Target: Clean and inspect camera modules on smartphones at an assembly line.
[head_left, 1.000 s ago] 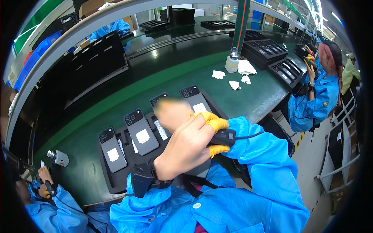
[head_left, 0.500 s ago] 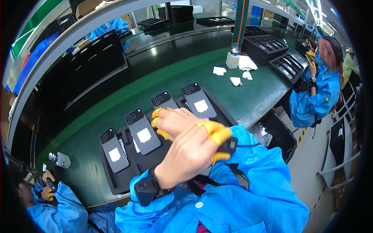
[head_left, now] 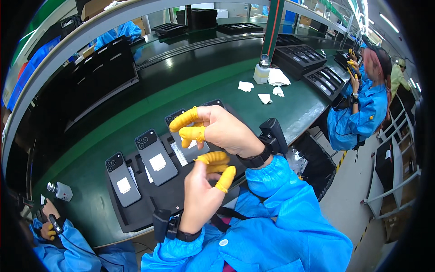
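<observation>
Several dark grey smartphones lie face down in a black foam tray (head_left: 131, 217), each with a white label on its back. The leftmost phone (head_left: 122, 174) and the phone beside it (head_left: 155, 168) show fully. A third phone (head_left: 176, 136) is partly covered by my right hand (head_left: 222, 130), which hovers over it with yellow finger-cotted fingers apart and nothing visible between them. Another phone (head_left: 212, 103) is mostly hidden behind that hand. Nearer to me, my left hand (head_left: 201, 195) is raised above the tray's front part, its yellow-covered thumb and fingers spread and curved, holding nothing.
Beyond the tray, a pump bottle (head_left: 261, 74) and white wipes (head_left: 277, 77) stand on the green table (head_left: 226, 90). Another bottle (head_left: 63, 191) is at left. Black trays (head_left: 299, 57) are stacked at far right. Co-workers in blue sit left and stand right (head_left: 362, 113). A black bin bag (head_left: 312, 163) hangs by the table's edge.
My hands, crossed and close together before, have come apart. The right hand has swung up and turned over the phones, and the left has drawn back with its fingers opened. The view has shifted slightly.
</observation>
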